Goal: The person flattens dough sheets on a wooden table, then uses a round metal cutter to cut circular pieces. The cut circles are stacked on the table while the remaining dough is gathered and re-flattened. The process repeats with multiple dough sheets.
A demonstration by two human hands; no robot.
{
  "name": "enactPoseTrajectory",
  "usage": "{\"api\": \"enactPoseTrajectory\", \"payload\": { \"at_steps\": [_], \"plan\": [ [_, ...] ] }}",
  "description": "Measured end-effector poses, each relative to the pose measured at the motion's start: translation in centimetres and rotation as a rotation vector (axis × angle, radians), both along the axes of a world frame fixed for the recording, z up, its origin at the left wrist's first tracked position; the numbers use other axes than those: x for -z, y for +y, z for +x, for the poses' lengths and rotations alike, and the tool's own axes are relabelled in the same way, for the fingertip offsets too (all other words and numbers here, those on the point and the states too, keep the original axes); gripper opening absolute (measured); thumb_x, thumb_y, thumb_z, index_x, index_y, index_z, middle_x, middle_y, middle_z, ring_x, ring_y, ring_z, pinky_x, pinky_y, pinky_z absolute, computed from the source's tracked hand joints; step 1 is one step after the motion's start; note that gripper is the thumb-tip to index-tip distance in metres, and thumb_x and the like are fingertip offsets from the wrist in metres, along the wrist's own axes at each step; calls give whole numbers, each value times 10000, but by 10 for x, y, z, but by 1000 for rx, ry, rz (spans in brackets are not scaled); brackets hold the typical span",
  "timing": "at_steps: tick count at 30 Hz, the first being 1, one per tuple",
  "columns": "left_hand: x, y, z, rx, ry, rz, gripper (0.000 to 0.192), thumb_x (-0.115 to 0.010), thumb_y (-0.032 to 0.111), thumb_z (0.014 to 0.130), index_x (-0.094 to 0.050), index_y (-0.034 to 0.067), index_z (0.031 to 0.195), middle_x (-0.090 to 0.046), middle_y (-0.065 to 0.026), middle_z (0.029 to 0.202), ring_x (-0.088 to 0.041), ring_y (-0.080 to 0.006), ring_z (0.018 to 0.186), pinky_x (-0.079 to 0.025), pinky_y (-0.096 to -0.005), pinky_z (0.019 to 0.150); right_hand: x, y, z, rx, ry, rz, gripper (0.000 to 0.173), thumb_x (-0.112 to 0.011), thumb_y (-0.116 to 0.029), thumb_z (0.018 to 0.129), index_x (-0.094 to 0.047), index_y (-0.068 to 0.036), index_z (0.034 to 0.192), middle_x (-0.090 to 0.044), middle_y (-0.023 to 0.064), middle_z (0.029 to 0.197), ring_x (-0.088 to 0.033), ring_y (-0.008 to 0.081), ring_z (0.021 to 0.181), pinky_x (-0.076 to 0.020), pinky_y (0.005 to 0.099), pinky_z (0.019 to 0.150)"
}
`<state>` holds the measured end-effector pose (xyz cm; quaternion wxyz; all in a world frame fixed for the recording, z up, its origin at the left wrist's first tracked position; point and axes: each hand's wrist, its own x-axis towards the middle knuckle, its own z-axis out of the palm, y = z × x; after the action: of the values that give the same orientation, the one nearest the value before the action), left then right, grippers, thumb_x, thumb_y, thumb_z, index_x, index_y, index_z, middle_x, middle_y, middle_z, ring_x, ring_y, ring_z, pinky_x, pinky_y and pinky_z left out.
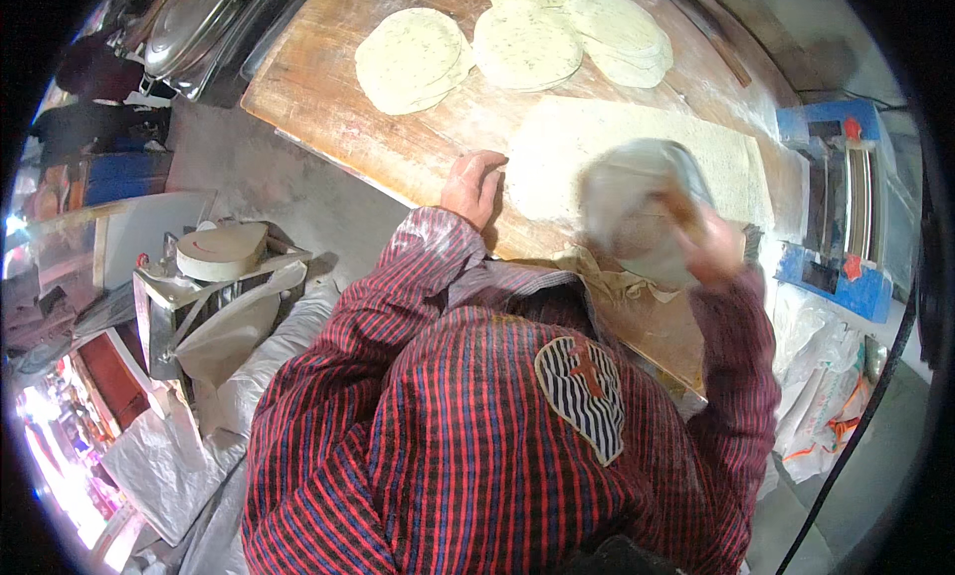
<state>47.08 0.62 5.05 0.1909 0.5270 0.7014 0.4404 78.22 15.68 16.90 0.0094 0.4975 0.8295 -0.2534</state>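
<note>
A pale, speckled dough sheet [634, 123] lies flat on a floured wooden board [321, 90]. My left hand [474, 183] rests at the sheet's left edge, with bent fingers and nothing visibly held. My right hand [712, 247] grips the wooden handle [680, 209] of a round metal tool [634, 172], which is over the sheet's right part and blurred by motion. Whether its rim touches the dough I cannot tell. Beyond the sheet are stacks of thin dough rounds, one on the left [410, 56], one in the middle [527, 45] and one on the right [623, 34].
Torn dough scraps [627, 280] lie along the board's near edge. A wooden rod [705, 30] is at the far right. Right of the board stands a blue machine with rollers [832, 209]. A metal-sided stand [160, 306] carrying a thick round block [221, 250] is on my left.
</note>
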Motion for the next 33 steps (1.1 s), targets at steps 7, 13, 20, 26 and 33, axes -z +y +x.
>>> {"api": "enactPoseTrajectory", "payload": {
  "at_steps": [7, 13, 20, 26, 33],
  "plan": [
    [7, 12, -9, 40, 21, 31, 233, -542, 94, 851, -592, 46, 1073, -593, -166, 1065, -555, -339, 1014, -447, -388, 892, -20, 50, -139, -672, -271, 72, 284, -671, -114, 670, -607, -73, 944, -618, 201, 762, -627, 368, 778, -502, 419, 657],
    [21, 30, 5, 111, 152, 20, 281, -586, 47, 785, -535, -22, 1053, -558, -202, 1045, -528, -373, 980, -439, -432, 864, 10, 64, -165, -764, -320, 58, 236, -707, -182, 662, -605, -84, 850, -619, 167, 718, -617, 372, 719, -494, 435, 626],
    [2, 0, 58, 465, -58, -66, 217, -602, 65, 758, -537, 27, 962, -546, -186, 917, -545, -362, 852, -460, -444, 740, 41, 28, -169, 469, 132, -677, 327, -703, -322, 762, -623, -11, 824, -570, 62, 627, -562, 199, 531, -464, 346, 478],
    [-10, 18, 106, 933, 33, -267, 238, -598, 95, 769, -564, 29, 995, -567, -167, 962, -551, -336, 923, -468, -414, 796, 49, -40, -236, 799, 273, 118, 432, -606, -382, 798, -596, -54, 1079, -650, 134, 848, -638, 307, 778, -501, 416, 700],
    [-18, 41, 97, 791, 76, -118, 251, -611, 135, 763, -596, 32, 992, -589, -152, 983, -563, -323, 946, -474, -394, 834, 33, 42, 0, 127, 144, 105, 309, -670, -152, 765, -629, -57, 1057, -674, 152, 844, -652, 306, 805, -510, 387, 702]
  ]
}}
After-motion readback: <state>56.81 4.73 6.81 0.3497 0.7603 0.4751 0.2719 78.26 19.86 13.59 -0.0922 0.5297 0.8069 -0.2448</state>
